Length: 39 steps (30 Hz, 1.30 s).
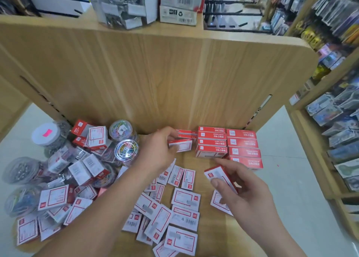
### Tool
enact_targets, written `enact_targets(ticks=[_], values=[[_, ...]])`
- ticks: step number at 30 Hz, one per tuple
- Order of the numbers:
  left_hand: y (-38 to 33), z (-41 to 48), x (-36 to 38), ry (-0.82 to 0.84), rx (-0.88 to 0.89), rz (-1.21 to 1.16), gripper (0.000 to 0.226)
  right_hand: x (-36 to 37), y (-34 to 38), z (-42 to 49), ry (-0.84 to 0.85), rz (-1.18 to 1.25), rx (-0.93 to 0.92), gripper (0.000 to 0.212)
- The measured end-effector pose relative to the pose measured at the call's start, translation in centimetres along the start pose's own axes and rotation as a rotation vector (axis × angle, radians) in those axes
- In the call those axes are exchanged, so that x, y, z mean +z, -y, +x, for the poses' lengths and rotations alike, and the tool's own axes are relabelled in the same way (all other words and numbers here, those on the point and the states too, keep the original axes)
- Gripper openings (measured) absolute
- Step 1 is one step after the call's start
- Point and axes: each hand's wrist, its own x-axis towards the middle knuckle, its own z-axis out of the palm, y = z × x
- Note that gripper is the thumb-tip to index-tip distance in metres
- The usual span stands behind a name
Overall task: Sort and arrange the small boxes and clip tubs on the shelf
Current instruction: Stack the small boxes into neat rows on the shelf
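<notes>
Small red-and-white boxes lie scattered over the wooden shelf (206, 161). My left hand (157, 150) grips one box (181, 145) and holds it against a low stack at the back panel. Two neat stacks of red boxes (227, 145) stand to the right of it against the panel. Nearer to me, my right hand (242, 190) pinches another small box (220, 176) just above the shelf. Several loose boxes (180, 210) lie face up between my forearms. Clear clip tubs (126, 150) with coloured clips stand at the left.
More tubs and boxes are heaped at the shelf's left end (58, 179), some near the edge. A tall wooden back panel (155, 72) rises behind the shelf. Above it stand a clear tub (122, 6) and white cartons (180, 2). Racks of packaged goods (334, 121) line the right.
</notes>
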Motion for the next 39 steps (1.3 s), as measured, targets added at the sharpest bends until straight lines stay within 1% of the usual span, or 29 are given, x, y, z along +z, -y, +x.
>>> enact_targets(ticks=[3,6,8,11,13,18,20,22,23,24,25,26,28,29,31,32,33,35,36,37,38,39], values=[[0.3,0.1,0.7,-0.026,0.039,0.031,0.034,-0.5,0.1,0.3,-0.013,0.001,0.025,0.046],[0.7,-0.8,0.9,-0.153,0.099,0.026,0.028,-0.6,0.0,0.7,-0.042,-0.016,0.058,0.044],[1.0,-1.0,1.1,-0.195,0.085,0.047,0.025,-0.5,0.2,1.1,-0.044,-0.012,0.085,0.04],[1.2,-0.6,1.3,-0.2,0.101,0.082,0.021,-0.4,0.5,1.2,-0.01,0.111,0.134,0.03],[1.2,-0.2,1.6,-0.209,0.126,0.106,0.019,-0.4,0.8,1.1,0.017,0.179,0.159,0.029],[1.1,-0.4,1.4,-0.196,0.178,0.143,0.019,-0.6,1.6,0.8,-0.018,0.211,0.168,0.027],[0.3,-1.1,0.6,-0.231,0.22,0.163,0.02,-0.7,1.9,0.8,-0.034,0.227,0.158,0.025],[-1.6,-3.4,0.0,-0.245,0.237,0.056,0.015,-0.3,2.4,1.1,-0.064,0.235,0.154,0.019],[-2.9,-5.0,-0.2,-0.186,0.203,-0.071,0.012,0.0,2.6,1.3,-0.083,0.235,0.15,0.015],[-4.3,-6.6,-0.2,-0.076,0.14,-0.23,0.01,0.4,3.0,1.6,-0.095,0.235,0.149,0.011],[-5.4,-8.0,-0.2,0.037,0.071,-0.379,0.01,0.8,3.2,1.9,-0.101,0.232,0.141,0.01],[-5.9,-9.0,-0.1,0.095,0.009,-0.496,0.01,1.3,3.3,2.1,-0.098,0.232,0.139,0.011],[-5.4,-9.6,-0.1,0.063,-0.064,-0.61,0.015,2.3,3.8,2.3,-0.056,0.256,0.155,0.011],[-4.8,-9.3,-0.3,0.039,-0.076,-0.626,0.019,2.8,3.8,2.4,-0.012,0.289,0.174,0.01],[-3.8,-8.5,-1.1,0.058,-0.069,-0.575,0.019,3.7,3.9,2.5,0.078,0.34,0.222,0.007],[-3.3,-8.0,-1.5,0.074,-0.058,-0.512,0.016,4.0,3.8,2.6,0.098,0.302,0.227,0.007],[-2.7,-7.5,-1.8,0.069,-0.036,-0.417,0.014,4.2,3.4,2.8,0.091,0.184,0.191,0.007],[-1.2,-5.8,-2.6,-0.005,0.078,-0.093,0.013,4.0,2.8,3.0,0.026,-0.158,0.058,0.015],[-0.7,-4.8,-2.8,-0.019,0.141,0.087,0.015,3.7,2.6,2.9,-0.013,-0.264,0.007,0.016],[-0.5,-3.9,-2.8,-0.011,0.18,0.218,0.017,3.3,2.5,2.8,-0.035,-0.284,-0.018,0.011],[-0.4,-3.1,-2.4,0.009,0.202,0.304,0.018,2.9,2.5,2.4,-0.032,-0.245,-0.01,0.005],[-0.5,-2.5,-1.9,0.029,0.211,0.374,0.019,2.5,2.2,2.0,-0.023,-0.225,0.005,0.008]])
